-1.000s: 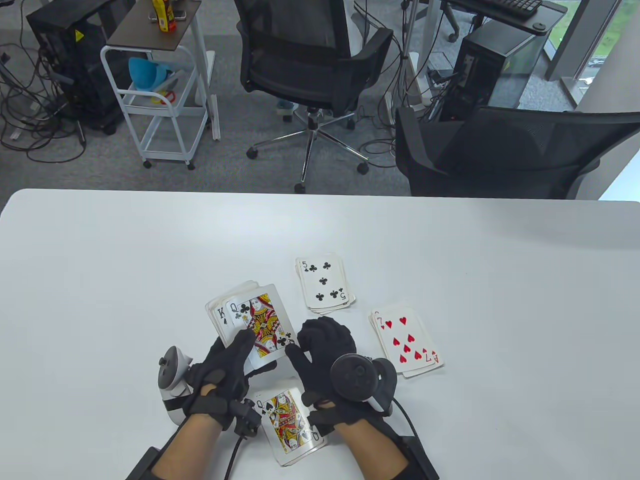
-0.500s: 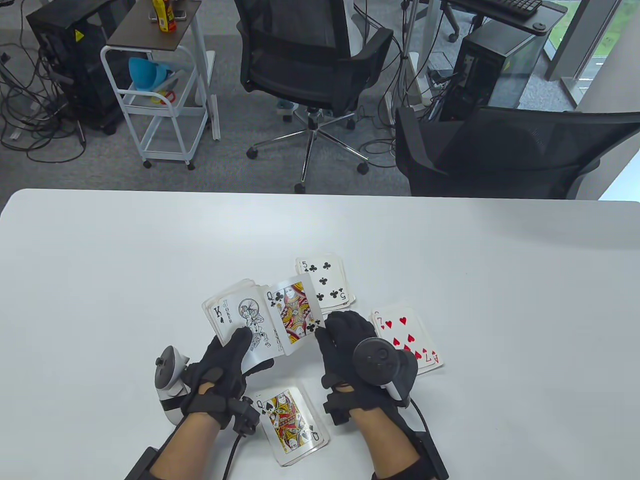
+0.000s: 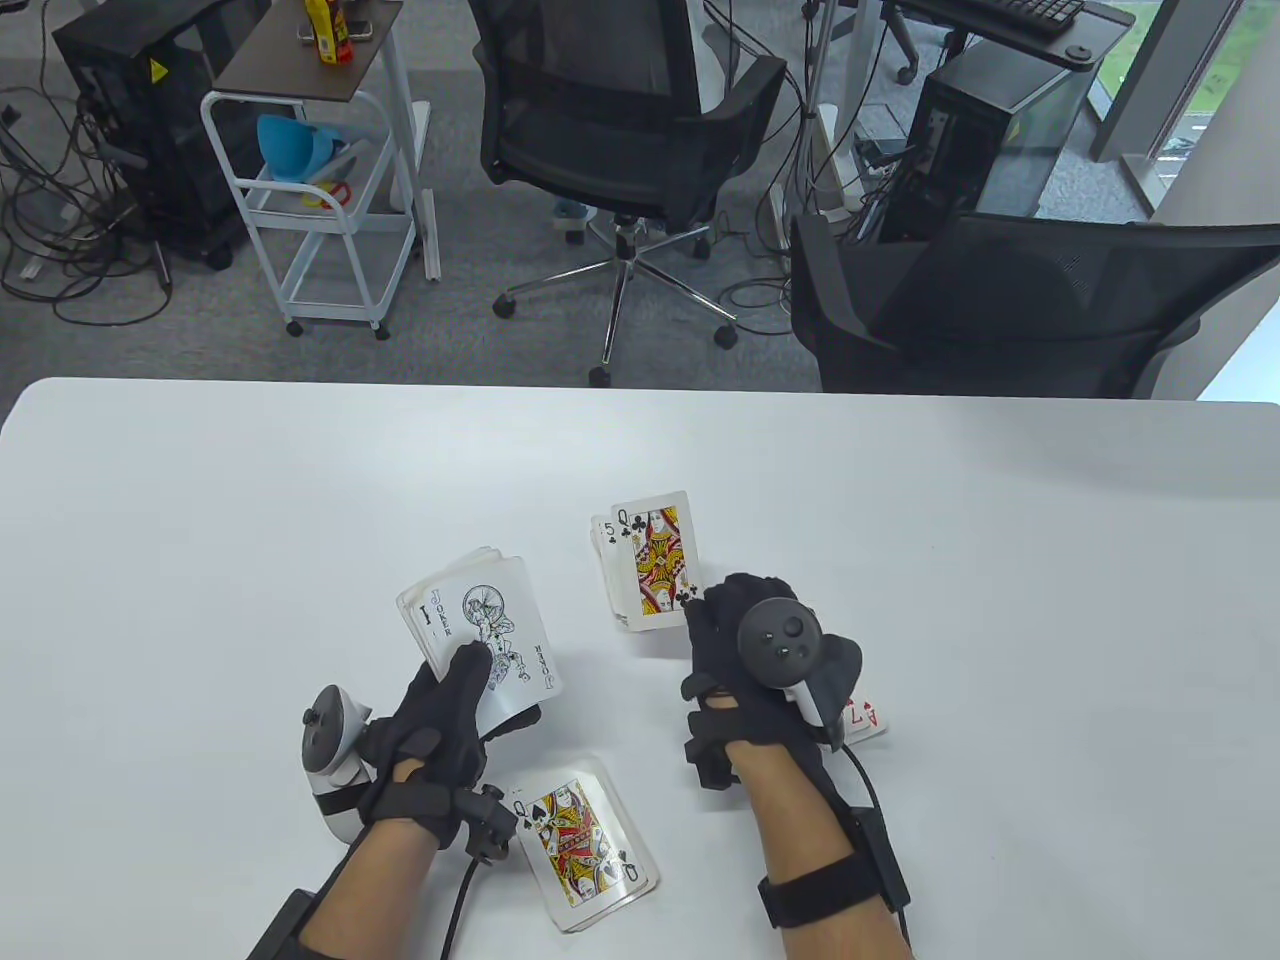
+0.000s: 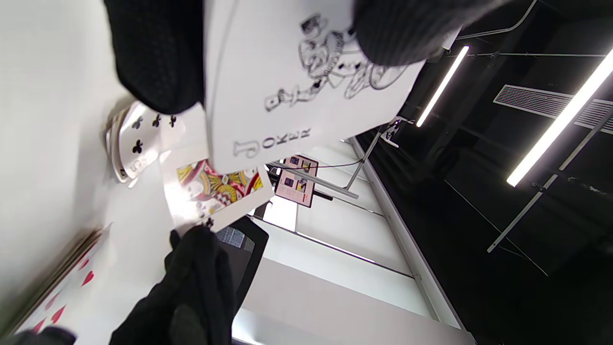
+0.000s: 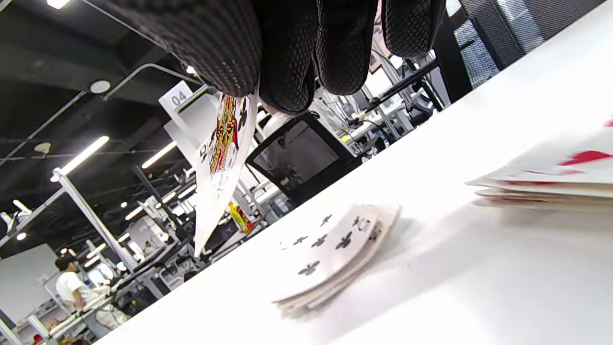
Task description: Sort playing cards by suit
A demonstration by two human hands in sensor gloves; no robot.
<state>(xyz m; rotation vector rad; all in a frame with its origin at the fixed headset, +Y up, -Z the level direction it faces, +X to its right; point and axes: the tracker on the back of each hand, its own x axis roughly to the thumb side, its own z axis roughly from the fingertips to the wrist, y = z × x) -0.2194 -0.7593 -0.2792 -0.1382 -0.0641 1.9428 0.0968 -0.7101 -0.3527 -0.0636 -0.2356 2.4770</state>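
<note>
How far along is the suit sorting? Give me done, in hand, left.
Done: three face-up piles lie on the table: clubs pile, hearts pile, spades pile.
In hand: the right hand holds the queen of clubs above the clubs pile, not yet down.
Left: the deck gripped by the left hand, joker on top.

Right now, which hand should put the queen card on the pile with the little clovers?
The right hand. It already pinches the queen of clubs just above the clubs pile, while the left hand holds the deck.
</note>
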